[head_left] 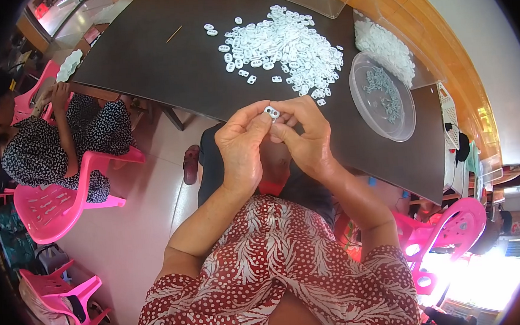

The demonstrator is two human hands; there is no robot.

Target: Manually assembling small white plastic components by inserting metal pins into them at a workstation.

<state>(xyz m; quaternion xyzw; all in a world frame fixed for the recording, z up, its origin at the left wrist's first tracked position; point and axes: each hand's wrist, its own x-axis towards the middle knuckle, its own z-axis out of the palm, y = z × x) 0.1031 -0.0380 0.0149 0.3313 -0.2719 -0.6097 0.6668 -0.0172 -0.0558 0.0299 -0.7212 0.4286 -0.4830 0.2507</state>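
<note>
Just past the near edge of the dark table, I hold a small white oval plastic piece with two holes in front of me. The thumb and fingers of my left hand pinch it from the left. From the other side, my right hand closes its thumb and forefinger at the same piece; its remaining fingers are curled. Whether a smaller part sits between my fingertips is hidden. Beyond my hands spreads a loose pile of similar white pieces, a few lying apart along its left and near sides.
Right of the pile, a round clear tub holds small grey metal-looking parts. Behind it are more white pieces in a clear container. A thin stick lies at left. Another person sits beside a pink chair.
</note>
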